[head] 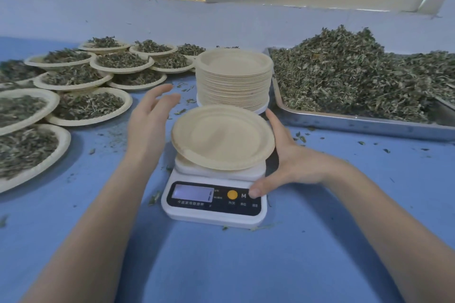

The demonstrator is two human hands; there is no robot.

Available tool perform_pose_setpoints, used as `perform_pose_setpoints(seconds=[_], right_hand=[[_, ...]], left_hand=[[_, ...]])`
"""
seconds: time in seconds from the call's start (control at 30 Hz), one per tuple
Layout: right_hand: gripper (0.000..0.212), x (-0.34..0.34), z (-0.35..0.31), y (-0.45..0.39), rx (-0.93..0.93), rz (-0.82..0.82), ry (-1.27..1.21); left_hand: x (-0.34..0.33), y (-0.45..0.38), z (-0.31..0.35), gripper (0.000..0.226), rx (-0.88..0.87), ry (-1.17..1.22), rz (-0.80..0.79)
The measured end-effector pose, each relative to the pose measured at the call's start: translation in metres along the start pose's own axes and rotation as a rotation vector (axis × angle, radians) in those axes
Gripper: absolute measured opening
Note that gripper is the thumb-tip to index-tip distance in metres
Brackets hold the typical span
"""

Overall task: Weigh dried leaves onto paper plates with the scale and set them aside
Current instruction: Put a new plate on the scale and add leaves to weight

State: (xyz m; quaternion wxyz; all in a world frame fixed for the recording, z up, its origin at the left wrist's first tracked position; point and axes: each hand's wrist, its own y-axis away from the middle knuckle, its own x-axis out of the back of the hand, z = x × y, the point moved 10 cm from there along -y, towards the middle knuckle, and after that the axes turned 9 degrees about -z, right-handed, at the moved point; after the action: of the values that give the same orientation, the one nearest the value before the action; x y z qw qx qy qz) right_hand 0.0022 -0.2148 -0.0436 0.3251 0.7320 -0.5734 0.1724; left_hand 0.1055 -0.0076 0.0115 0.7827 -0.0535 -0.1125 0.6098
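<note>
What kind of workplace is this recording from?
Probably a small herb or tea portioning bench: a steel tray heaped with dried leaves, a digital scale, and many filled paper plates on a blue table.

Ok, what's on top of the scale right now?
One empty paper plate sits tilted on the scale, no leaves on it. The plate covers most of the weighing platform, so anything underneath is hidden.

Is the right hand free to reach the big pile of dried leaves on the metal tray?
Probably yes: the right hand holds nothing, and only bare table lies between it and the leaf pile on the tray.
</note>
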Motion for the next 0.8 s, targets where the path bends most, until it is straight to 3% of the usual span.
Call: perform_pose_setpoints(seconds=[0.3, 0.63, 0.8], right_hand=[[0.156, -0.001, 0.008, 0.005, -0.032, 0.036, -0.046], [0.149, 0.012, -0.001, 0.016, 0.088, 0.174, -0.132], [0.149, 0.011, -0.003, 0.018, 0.112, 0.178, -0.126]], left_hand=[[-0.002, 0.001, 0.0, 0.023, -0.001, 0.024, 0.001], [0.003, 0.001, 0.0, 0.024, 0.007, 0.025, 0.018], [-0.002, 0.004, 0.003, 0.041, -0.005, -0.023, -0.009]])
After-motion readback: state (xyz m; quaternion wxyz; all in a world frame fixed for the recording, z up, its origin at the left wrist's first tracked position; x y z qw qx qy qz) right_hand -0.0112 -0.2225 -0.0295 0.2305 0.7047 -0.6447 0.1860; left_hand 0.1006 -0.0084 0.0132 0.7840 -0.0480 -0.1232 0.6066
